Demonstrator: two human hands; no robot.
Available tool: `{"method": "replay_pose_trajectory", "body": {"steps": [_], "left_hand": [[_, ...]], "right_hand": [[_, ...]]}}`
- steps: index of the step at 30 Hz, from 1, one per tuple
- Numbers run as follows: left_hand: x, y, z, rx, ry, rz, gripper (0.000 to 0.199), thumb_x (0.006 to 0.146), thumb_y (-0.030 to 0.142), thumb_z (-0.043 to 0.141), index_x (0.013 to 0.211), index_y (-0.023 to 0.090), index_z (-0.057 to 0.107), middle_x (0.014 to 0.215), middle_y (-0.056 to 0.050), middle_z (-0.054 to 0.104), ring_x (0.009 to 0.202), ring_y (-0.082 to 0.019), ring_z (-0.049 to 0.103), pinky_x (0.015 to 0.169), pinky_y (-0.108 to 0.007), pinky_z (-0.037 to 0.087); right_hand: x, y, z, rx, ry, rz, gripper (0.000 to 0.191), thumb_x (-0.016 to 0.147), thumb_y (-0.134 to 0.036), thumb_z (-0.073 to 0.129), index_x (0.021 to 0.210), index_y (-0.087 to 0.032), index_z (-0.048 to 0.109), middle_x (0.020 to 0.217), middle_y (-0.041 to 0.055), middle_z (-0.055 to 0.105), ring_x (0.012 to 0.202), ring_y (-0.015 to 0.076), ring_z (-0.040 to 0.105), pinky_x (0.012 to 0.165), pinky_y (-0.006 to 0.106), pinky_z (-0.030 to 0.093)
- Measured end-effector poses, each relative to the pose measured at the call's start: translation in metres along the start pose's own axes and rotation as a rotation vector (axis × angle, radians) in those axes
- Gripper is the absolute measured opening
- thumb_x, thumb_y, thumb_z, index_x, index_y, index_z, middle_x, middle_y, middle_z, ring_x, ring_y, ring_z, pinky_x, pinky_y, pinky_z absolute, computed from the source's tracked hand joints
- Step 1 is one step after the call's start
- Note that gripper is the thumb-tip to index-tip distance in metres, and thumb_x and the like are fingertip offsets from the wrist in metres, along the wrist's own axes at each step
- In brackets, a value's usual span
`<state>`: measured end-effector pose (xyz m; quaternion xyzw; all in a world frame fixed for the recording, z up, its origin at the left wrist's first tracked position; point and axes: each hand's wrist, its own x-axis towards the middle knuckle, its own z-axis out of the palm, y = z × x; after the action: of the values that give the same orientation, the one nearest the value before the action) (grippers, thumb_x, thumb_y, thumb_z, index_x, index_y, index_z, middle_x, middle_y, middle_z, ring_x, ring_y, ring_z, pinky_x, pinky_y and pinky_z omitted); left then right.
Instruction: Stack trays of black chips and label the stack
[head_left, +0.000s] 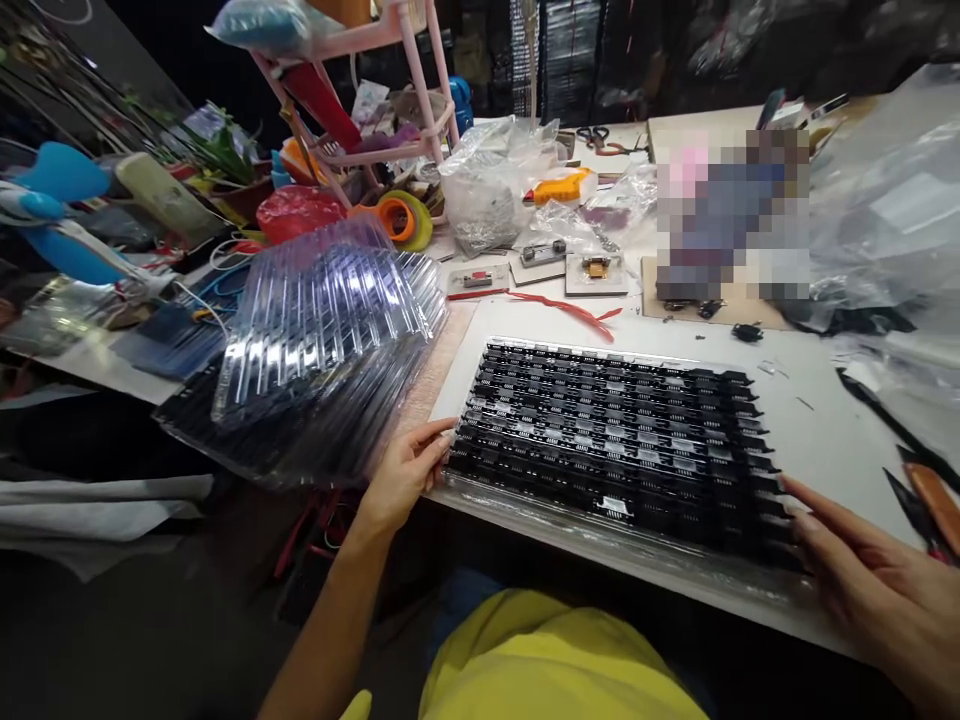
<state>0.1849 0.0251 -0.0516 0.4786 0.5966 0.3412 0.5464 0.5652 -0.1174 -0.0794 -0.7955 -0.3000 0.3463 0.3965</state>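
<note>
In front of me on the white table lies a clear plastic tray (540, 500) filled with rows of small black parts (600, 430). My left hand (405, 470) pinches the tray's left edge between thumb and fingers. At its right edge, my right hand (862, 560) grips the tray, thumb on top; some of its fingers are hidden. To the left of the tray, a stack of clear ribbed plastic trays (322, 330) rests on further trays with dark contents (315, 430).
Behind the tray are a red plastic strip (570, 308), small fixtures (596, 272) and a plastic bag (484, 190). Tape rolls (405, 220) stand beside a pink rack (420, 80). An orange-handled tool (930, 490) lies at right. A blue fan (60, 200) is far left.
</note>
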Motion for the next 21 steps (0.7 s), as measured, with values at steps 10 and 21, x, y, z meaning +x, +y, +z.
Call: {"method": "replay_pose_trajectory", "body": {"steps": [10,21], "left_hand": [[0.000,-0.002,0.002,-0.090,0.019,-0.044,0.056,0.064,0.043,0.075,0.112,0.015,0.066,0.073,-0.002,0.062,0.048,-0.006,0.041,0.041,-0.018,0.030],[0.009,-0.008,0.003,0.266,0.095,0.116,0.050,0.065,0.047,0.070,0.107,0.021,0.070,0.080,-0.004,0.070,0.075,-0.023,0.063,0.056,-0.027,0.050]], "right_hand": [[-0.009,-0.011,0.012,-0.049,0.112,-0.034,0.054,0.075,-0.043,0.060,0.123,-0.019,0.062,0.101,0.0090,0.069,0.075,0.0204,0.061,0.055,0.026,0.048],[-0.012,-0.012,0.022,0.259,0.078,-0.059,0.058,0.077,-0.046,0.062,0.126,-0.015,0.058,0.058,-0.0030,0.048,0.042,0.0084,0.034,0.035,0.021,0.030]]}}
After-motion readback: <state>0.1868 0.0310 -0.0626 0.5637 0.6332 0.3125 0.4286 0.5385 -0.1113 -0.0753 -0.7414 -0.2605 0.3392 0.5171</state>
